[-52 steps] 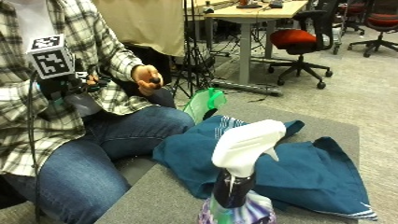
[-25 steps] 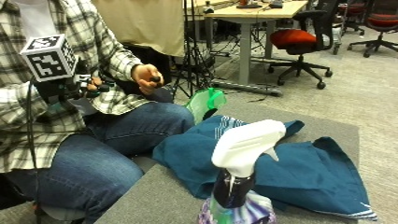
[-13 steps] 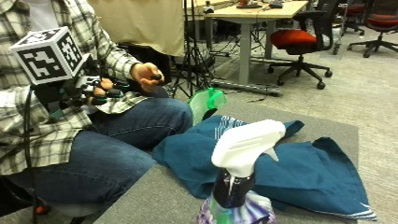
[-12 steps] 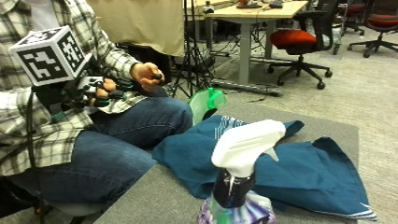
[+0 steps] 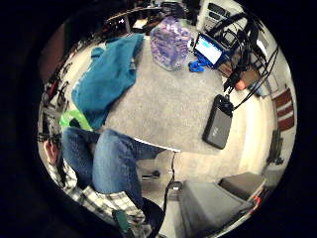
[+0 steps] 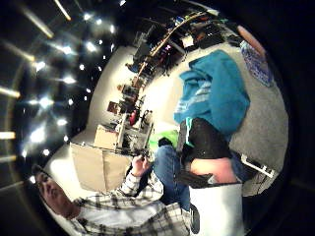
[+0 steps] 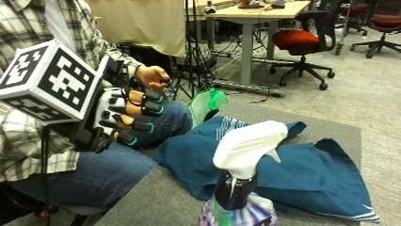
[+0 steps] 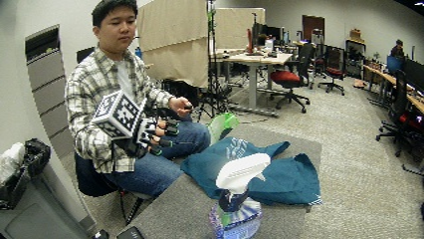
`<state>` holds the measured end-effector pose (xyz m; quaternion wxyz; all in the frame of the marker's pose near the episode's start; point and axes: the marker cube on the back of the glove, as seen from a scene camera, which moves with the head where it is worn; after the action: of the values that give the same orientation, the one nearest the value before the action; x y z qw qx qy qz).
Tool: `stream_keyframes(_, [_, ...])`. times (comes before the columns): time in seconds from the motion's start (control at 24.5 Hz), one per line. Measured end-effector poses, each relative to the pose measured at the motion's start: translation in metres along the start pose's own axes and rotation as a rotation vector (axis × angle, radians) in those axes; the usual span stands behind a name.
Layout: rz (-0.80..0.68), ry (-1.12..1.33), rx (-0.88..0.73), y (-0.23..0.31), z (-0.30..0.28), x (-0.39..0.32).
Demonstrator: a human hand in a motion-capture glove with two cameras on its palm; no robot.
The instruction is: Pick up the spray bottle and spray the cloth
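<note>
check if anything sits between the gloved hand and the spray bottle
Nothing visible does. The gloved right hand is raised over the person's lap, holding nothing; the spray bottle stands on the grey table, with the teal cloth lying beside the path, not across it.

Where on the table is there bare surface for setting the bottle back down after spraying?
Bare grey table lies between the spray bottle and the edge by the person's knee, beside the teal cloth. More bare table stretches from the bottle toward the black box. The cloth crowds the far side. The gloved right hand hangs over the lap.
</note>
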<state>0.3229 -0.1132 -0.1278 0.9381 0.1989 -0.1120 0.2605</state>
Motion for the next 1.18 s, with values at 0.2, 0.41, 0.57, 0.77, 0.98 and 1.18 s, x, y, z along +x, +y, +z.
stream_keyframes(0.2, [0.124,-0.090,0.089,-0.051,-0.010,0.041])
stream_keyframes(0.41, [0.236,-0.232,0.144,-0.097,-0.003,0.080])
stream_keyframes(0.57, [0.333,-0.367,0.188,-0.122,0.016,0.099])
stream_keyframes(0.77, [0.372,-0.431,0.210,-0.155,0.025,0.115])
stream_keyframes(0.98, [0.342,-0.465,0.265,-0.175,0.029,0.120])
stream_keyframes(1.18, [0.302,-0.505,0.348,-0.189,0.028,0.122])
